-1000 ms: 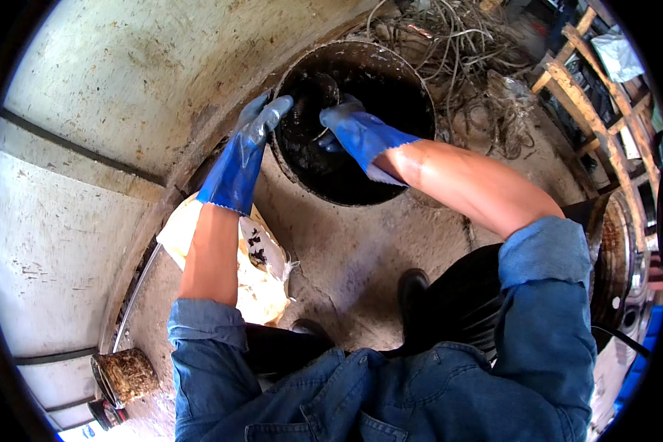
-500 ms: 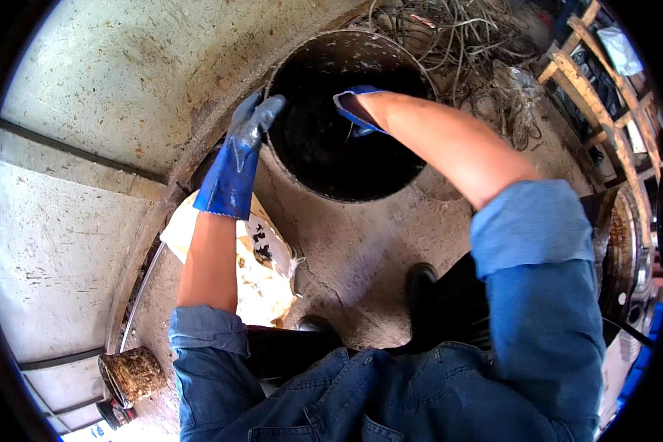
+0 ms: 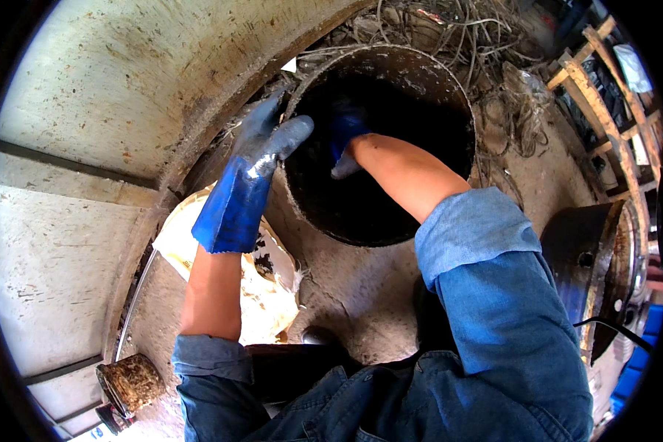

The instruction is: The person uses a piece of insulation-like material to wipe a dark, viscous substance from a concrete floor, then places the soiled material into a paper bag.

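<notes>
A large, dark round drum (image 3: pixel 379 239) with an open top and a worn rim stands before me on the floor. My left hand (image 3: pixel 261 144), in a blue and grey rubber glove, is closed on the drum's left rim. Its thumb lies over the edge and its fingers run down the outside. Inside the drum is my right hand (image 3: pixel 346 144), in a matching glove, close to the left inner wall. Its fingers are lost in shadow and blur, so whatever they touch is hidden. The drum's bottom is too dark to make out.
A pale metal wall (image 3: pixel 74 88) curves along the left. A whitish sack (image 3: pixel 265 295) lies below my left forearm. Tangled cables (image 3: pixel 479 33) are heaped behind the drum. At right are a dark metal drum (image 3: pixel 582 236) and a wooden frame (image 3: pixel 604 96). A rusty can (image 3: pixel 132 383) sits lower left.
My right hand has moved left and deeper into the drum, toward its left wall. The view has shifted, with the drum now lower and farther right. My left hand stays at the rim.
</notes>
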A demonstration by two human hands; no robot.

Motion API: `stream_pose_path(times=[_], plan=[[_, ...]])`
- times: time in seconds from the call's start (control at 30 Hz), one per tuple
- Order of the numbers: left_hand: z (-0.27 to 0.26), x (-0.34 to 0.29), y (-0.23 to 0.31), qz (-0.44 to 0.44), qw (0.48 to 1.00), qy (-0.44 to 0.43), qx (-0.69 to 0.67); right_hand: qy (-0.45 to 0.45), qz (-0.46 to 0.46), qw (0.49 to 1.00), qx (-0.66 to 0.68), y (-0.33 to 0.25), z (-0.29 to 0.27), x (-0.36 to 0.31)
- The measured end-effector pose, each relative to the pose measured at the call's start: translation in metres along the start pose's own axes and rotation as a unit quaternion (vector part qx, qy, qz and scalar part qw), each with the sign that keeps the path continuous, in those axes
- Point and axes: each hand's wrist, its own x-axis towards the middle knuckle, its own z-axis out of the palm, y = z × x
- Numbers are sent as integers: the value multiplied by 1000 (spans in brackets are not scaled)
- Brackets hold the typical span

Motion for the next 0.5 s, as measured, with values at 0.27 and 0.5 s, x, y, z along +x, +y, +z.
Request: stream_pose_path(times=[0.27, 0.5], plan=[[-5, 0, -6, 24, 999, -17, -20, -51, -23, 998, -27, -23, 13, 5], [-7, 0, -8, 34, 999, -22, -27, -78, -35, 996, -37, -25, 16, -4]])
